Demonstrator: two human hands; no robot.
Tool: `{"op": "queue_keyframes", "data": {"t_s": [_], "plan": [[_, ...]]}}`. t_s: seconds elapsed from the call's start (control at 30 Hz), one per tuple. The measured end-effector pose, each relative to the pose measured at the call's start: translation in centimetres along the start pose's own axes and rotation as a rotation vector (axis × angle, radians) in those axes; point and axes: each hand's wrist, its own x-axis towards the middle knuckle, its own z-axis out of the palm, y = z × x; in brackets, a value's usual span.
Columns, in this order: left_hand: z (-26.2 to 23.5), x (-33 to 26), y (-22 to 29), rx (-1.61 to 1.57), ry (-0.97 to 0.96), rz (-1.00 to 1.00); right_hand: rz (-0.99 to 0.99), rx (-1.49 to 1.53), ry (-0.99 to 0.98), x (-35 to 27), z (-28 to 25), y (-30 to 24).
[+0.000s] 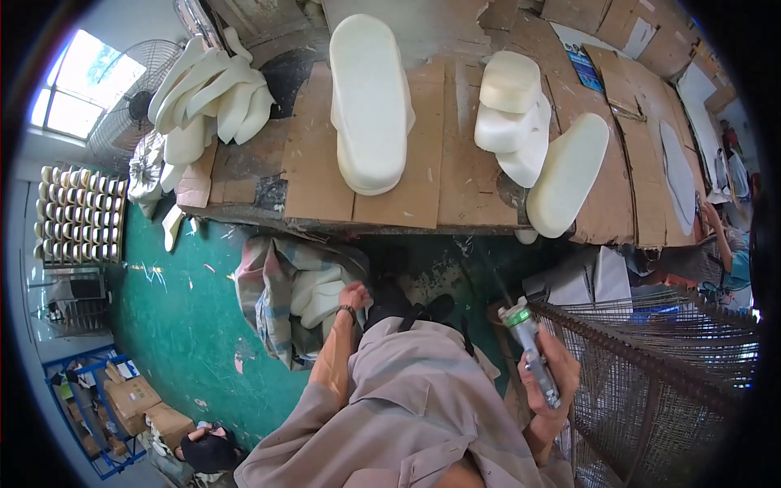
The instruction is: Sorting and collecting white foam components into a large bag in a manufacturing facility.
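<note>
My right hand is wrapped round a silver spray gun with a green ring near its head. The gun points up toward the table edge, and a faint mist shows ahead of it. My left hand hangs low with curled fingers beside an open cloth sack; nothing shows in it. Inside the sack lie several white foam pieces. In front of me on the table, a long cream foam sole shape lies on cardboard, apart from both hands.
Stacked foam blocks and another foam sole lie right on the cardboard-covered table. Foam pieces pile up at left, near a fan. A metal mesh rack stands at my right. Other people appear at right and lower left.
</note>
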Motion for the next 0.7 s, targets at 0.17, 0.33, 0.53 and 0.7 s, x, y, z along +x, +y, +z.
{"op": "queue_keyframes", "data": {"t_s": [0.17, 0.33, 0.53, 0.7], "plan": [[5.6, -3.1, 9.3, -0.288, -0.107, 0.293, 0.069, -0.067, 0.034, -1.9, -0.6, 0.5], [8.4, -4.0, 18.8, -0.487, -0.113, 0.488, 0.046, -0.004, -0.110, -2.6, -2.6, 0.8], [11.4, -2.6, 26.8, -0.524, -0.015, 0.541, 0.158, -0.030, -0.139, -1.3, -3.1, 0.1], [12.5, -2.4, 28.6, -0.047, 0.096, 0.518, 0.139, -0.132, 0.092, 1.6, -1.7, -0.3]]}}
